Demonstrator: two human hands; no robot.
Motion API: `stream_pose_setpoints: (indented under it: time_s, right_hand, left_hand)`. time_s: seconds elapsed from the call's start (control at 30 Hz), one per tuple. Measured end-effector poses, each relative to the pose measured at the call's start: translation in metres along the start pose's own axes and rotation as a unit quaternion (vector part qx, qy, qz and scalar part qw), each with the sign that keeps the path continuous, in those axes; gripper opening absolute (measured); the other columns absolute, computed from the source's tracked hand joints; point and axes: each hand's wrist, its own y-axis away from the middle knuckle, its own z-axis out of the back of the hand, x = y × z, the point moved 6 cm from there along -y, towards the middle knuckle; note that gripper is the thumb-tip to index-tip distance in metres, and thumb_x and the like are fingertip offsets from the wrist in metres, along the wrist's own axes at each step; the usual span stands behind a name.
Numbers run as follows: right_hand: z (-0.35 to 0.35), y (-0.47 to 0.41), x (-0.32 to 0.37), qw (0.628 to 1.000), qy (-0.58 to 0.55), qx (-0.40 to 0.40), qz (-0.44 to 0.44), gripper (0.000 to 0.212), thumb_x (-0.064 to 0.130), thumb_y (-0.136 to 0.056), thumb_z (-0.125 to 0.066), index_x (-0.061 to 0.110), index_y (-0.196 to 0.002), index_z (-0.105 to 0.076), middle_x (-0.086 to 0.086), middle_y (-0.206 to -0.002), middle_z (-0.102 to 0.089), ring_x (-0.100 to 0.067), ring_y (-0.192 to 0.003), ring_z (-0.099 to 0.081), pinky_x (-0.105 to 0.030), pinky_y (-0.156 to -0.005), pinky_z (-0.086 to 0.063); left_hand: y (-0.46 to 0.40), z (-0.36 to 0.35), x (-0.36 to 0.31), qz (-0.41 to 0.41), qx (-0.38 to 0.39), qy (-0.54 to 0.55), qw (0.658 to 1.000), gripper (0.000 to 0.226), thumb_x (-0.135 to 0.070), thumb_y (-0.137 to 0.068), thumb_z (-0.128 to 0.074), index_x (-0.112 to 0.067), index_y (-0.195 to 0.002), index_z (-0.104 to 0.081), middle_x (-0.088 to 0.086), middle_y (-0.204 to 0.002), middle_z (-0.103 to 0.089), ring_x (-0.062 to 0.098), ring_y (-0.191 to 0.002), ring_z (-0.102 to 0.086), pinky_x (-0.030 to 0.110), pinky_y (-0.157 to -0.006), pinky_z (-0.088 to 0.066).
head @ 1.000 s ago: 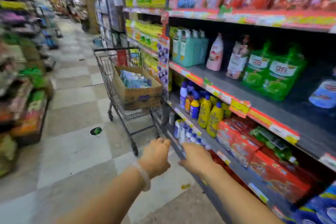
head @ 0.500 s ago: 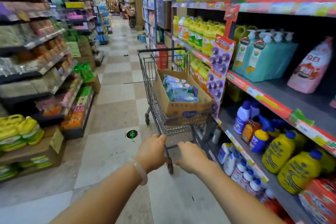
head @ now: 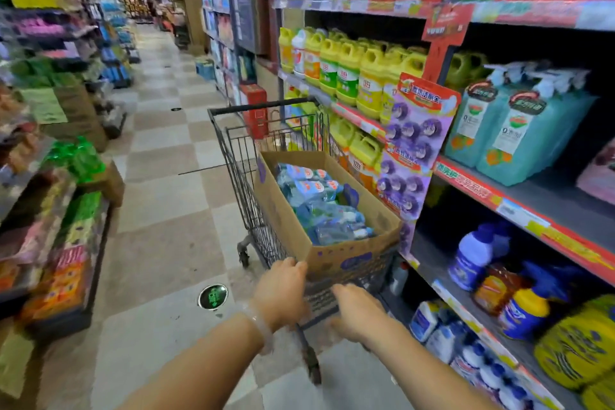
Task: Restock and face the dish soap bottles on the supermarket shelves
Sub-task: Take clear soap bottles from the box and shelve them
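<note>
The restock supply — blue packs of dish soap [head: 319, 206] — lies in an open cardboard box [head: 336, 253] in the basket of a wire shopping cart [head: 246, 183], just beside the yellow dish soap jugs [head: 349, 73] on the right-hand shelves [head: 519, 210]. The left hand [head: 283, 289] is curled over the cart's near edge, gripping it; the right hand [head: 357, 313] rests there too, though blur hides whether its fingers clasp the bar. This looks like the positioning step — next, likely park the cart, let go, and lift a pack toward its shelf slot.
</note>
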Motion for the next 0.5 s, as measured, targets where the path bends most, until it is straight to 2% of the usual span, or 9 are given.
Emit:
stream_pose_setpoints:
  time_s: [0.13, 0.33, 0.4, 0.5]
  right_hand:
    - [0.023, -0.051, 0.007, 0.999, -0.039, -0.022, -0.031, 0.052, 0.035, -0.090, -0.059, 0.014, -0.134, -0.041, -0.009, -0.135, -0.047, -0.029, -0.125, -0.046, -0.040, -0.095, -0.044]
    - [0.036, -0.114, -0.020, 0.994, -0.061, -0.011, -0.089, 0.045, 0.036, -0.088, -0.060, 0.013, -0.124, -0.046, -0.010, -0.126, -0.053, -0.029, -0.117, -0.052, -0.036, -0.086, -0.046]
    - [0.043, -0.142, -0.034, 0.993, -0.065, -0.009, -0.102, 0.043, 0.036, -0.087, -0.061, 0.012, -0.120, -0.048, -0.010, -0.125, -0.054, -0.030, -0.116, -0.052, -0.038, -0.088, -0.046]
    - [0.057, -0.191, -0.050, 0.991, -0.072, -0.018, -0.109, 0.046, 0.035, -0.087, -0.061, 0.013, -0.125, -0.046, -0.010, -0.128, -0.053, -0.030, -0.119, -0.051, -0.038, -0.094, -0.046]
  left_hand:
    - [-0.066, 0.030, 0.029, -0.020, 0.005, 0.010, 1.000, 0.059, -0.028, -0.081, -0.064, -0.011, -0.133, -0.043, 0.009, -0.129, -0.047, 0.029, -0.121, -0.045, 0.039, -0.099, -0.042]
    - [-0.149, 0.008, 0.036, -0.063, 0.076, -0.003, 0.995, 0.054, -0.025, -0.085, -0.060, -0.009, -0.133, -0.041, 0.011, -0.129, -0.045, 0.031, -0.124, -0.042, 0.042, -0.101, -0.041]
    - [-0.178, 0.004, 0.036, -0.072, 0.084, -0.005, 0.994, 0.048, -0.025, -0.086, -0.058, -0.009, -0.129, -0.043, 0.011, -0.127, -0.045, 0.031, -0.123, -0.042, 0.040, -0.099, -0.041]
    - [-0.226, 0.001, 0.043, -0.071, 0.085, -0.002, 0.994, 0.055, -0.028, -0.083, -0.063, -0.010, -0.131, -0.042, 0.010, -0.130, -0.045, 0.028, -0.124, -0.042, 0.039, -0.099, -0.043]
